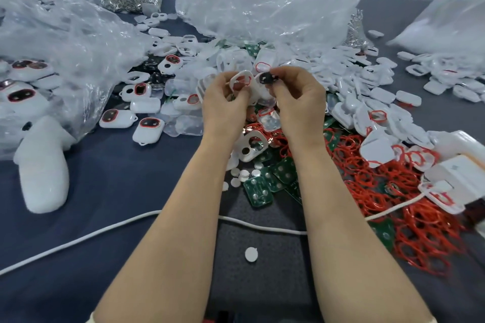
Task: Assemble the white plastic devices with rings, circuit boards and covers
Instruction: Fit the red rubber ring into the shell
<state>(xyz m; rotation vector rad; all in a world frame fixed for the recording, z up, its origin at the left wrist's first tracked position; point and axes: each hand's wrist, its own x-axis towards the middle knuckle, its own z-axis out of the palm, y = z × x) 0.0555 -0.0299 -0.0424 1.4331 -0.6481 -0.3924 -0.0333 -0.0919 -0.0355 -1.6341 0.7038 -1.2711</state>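
White shell (251, 85), pinched at its rim by your left hand (223, 105), looks light, stiff and slick; your right hand (299, 97) pinches a dark round part (265, 78) just beside the shell.

Both hands, left hand (223, 105) and right hand (299, 102), are bare. I note bare forearms (183, 217) behind them. Far behind each hand, at elbow level, a pale cream sleeve edge (92, 319) shows.

Bright even light, wide-angle edge warping, soft
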